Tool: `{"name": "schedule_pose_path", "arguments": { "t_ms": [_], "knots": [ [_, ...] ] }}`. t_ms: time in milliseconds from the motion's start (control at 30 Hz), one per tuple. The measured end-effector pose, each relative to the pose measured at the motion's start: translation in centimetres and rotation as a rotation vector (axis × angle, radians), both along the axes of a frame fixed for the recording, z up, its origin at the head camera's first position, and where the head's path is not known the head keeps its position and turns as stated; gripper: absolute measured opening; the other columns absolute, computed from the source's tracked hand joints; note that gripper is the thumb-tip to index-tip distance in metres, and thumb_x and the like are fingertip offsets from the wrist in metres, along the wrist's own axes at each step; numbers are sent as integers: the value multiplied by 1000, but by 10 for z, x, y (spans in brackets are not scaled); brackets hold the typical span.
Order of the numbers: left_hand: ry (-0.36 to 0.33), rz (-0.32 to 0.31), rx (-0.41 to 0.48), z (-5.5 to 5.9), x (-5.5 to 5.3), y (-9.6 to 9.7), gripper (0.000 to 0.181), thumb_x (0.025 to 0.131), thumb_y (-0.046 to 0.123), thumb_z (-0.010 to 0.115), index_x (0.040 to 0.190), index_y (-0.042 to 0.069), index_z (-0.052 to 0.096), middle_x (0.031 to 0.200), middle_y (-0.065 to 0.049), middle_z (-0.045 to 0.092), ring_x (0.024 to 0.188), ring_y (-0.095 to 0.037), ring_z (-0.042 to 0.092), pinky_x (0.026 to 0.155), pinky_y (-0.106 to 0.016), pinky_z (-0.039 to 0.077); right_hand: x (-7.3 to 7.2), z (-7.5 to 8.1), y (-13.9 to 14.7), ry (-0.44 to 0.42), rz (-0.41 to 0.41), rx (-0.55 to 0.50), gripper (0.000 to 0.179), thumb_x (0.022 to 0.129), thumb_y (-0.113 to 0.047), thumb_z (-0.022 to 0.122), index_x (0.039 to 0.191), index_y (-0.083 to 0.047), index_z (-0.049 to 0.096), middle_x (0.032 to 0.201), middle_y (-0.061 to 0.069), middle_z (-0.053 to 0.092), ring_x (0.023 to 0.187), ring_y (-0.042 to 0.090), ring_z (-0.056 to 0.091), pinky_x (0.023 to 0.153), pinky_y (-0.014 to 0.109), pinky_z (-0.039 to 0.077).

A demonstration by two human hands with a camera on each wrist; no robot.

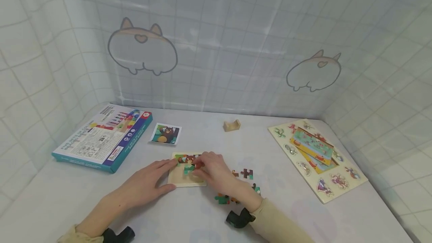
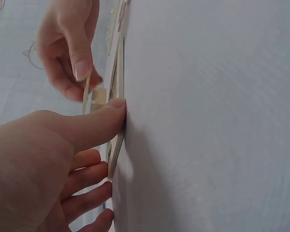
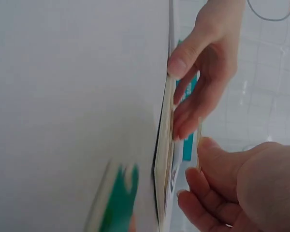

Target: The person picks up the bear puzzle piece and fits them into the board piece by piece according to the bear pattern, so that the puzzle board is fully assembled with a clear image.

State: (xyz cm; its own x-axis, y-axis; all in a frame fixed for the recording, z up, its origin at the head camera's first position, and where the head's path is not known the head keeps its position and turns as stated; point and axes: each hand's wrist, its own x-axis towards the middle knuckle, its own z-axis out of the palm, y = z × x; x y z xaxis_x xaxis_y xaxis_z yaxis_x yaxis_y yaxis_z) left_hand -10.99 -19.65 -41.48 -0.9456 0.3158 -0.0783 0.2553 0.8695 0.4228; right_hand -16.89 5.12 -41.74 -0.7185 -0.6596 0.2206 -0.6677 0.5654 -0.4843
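the tray (image 1: 180,181) is touched at its left edge by the spread left hand (image 1: 145,183), apparently to steady it, while 1 puzzle piece (image 3: 199,128) is pinched over it by the right hand (image 1: 217,171), with loose pieces (image 1: 222,199) laid nearby, probably for reach.

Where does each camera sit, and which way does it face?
Head: worn on the head, looking forward and down at the pale-wood puzzle tray; left hand, right hand and beige sleeves show.
Left wrist: on that wrist, facing the tray's edge; left hand near, right hand beyond.
Right wrist: on that wrist, facing the tray's edge; right hand near, left hand beyond.
Shared: both wrist views show the right hand pinching a thin wooden jigsaw piece.
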Motion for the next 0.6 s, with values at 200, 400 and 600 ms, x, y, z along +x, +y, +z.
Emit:
{"name": "schedule_pose_path", "arguments": {
  "t_ms": [200, 400, 600],
  "knots": [
    [-6, 16, -3, 0, -1, 0, 77, 88, 55, 69, 152, 20, 44, 151, -9, 49, 139, -36, 45, 109, -60, 42, -1, 0, -21, 0, -29, 63, 21, 94, -28, 71, 110, -14, 69, 94, -8, 65, 92, 9, 55, 87, 29, 42],
    [-27, 24, 3, 2, -1, 0, 77, 88, 53, 71, 152, 20, 43, 151, -11, 49, 139, -38, 46, 108, -62, 42, -4, -4, -35, -19, -65, 94, 22, 95, -27, 70, 111, -13, 67, 99, -7, 65, 94, 9, 54, 80, 23, 39],
    [-35, 26, -2, 1, -2, 1, 79, 88, 52, 71, 153, 19, 41, 150, -12, 50, 137, -37, 47, 108, -60, 43, -4, -10, -36, -22, -73, 74, 21, 94, -24, 71, 111, -12, 67, 98, -6, 65, 93, 10, 54, 79, 23, 37]
  ]
}}
